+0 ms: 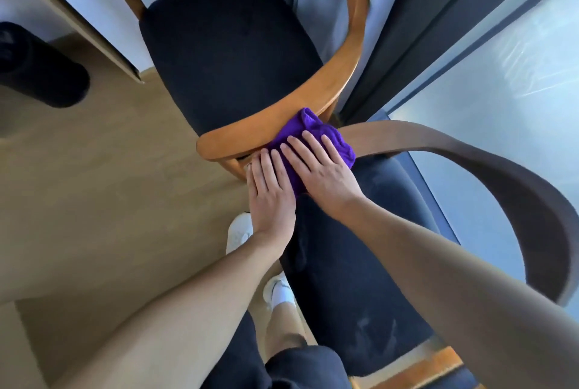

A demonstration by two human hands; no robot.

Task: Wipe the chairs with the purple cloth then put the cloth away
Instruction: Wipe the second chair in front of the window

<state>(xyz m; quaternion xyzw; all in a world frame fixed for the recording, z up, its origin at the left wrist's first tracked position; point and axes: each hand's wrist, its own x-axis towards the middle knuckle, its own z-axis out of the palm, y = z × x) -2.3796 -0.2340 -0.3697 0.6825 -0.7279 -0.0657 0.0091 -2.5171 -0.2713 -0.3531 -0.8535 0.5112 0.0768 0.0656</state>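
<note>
A person's left hand (271, 192) and right hand (321, 169) lie side by side, fingers spread flat, pressing the bunched purple cloth (313, 134) onto the near chair's dark seat (354, 257), just below the far chair's wooden backrest (282, 115). With neither grip closed around the cloth, a hard push could let it slide free and drop between the two chairs.
</note>
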